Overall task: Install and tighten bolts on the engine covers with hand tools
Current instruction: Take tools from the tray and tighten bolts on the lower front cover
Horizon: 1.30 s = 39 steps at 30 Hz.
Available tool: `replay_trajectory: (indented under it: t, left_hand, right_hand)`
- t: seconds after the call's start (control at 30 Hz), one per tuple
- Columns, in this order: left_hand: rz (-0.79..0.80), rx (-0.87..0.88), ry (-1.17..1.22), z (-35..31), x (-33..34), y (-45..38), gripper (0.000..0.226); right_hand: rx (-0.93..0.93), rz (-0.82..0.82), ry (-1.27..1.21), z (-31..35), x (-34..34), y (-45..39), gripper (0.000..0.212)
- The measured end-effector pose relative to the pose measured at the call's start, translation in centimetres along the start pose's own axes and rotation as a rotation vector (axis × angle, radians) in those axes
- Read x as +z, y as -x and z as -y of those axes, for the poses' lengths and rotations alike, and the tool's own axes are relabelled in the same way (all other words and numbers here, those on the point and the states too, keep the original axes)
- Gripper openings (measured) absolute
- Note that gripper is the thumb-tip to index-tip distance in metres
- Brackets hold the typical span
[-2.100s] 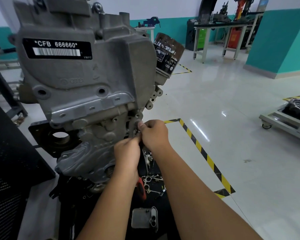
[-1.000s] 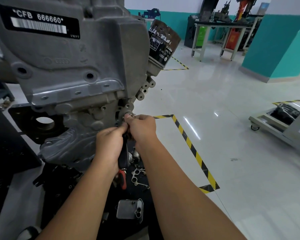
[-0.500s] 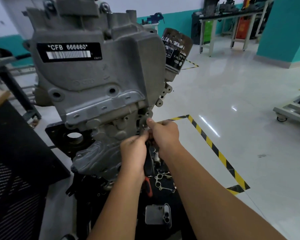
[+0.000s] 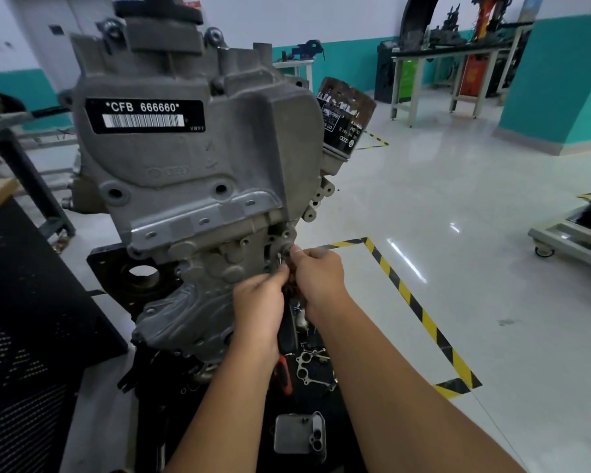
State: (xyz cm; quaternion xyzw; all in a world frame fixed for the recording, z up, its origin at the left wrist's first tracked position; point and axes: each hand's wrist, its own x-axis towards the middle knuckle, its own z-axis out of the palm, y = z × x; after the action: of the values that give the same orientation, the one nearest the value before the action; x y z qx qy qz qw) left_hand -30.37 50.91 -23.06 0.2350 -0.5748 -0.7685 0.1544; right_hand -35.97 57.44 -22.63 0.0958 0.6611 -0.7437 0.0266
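Here, a small bolt (image 4: 279, 258) is pinched by the fingertips of the right hand (image 4: 319, 274) at a hole on the lower right edge of the engine cover (image 4: 198, 172), apparently so that it can be started by hand. Just below that edge, the left hand (image 4: 259, 303) is curled round a red-handled tool (image 4: 285, 363), seemingly kept ready for tightening. Beneath the cover, loose gaskets (image 4: 307, 367) are laid within reach.
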Motion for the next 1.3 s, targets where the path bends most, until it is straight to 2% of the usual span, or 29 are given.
replay_trajectory:
  t: [0.2,0.7,1.2,1.3]
  left_hand:
    - [0.004,-0.018,0.039,-0.2,0.1,0.1,0.032]
    - [0.021,-0.019,-0.008,-0.7,-0.1,0.9,0.025]
    - [0.019,-0.007,0.01,-0.5,0.7,1.4,0.041]
    - [0.017,-0.016,0.018,-0.2,0.9,1.1,0.036]
  right_hand:
    - [-0.027,-0.003,0.047,-0.2,0.2,0.2,0.034]
    - [-0.061,0.024,0.11,0.1,-0.3,0.4,0.034]
    - [-0.058,0.023,0.115,0.5,-0.2,0.6,0.036]
    - [-0.077,0.017,0.143,0.6,-0.2,0.2,0.041]
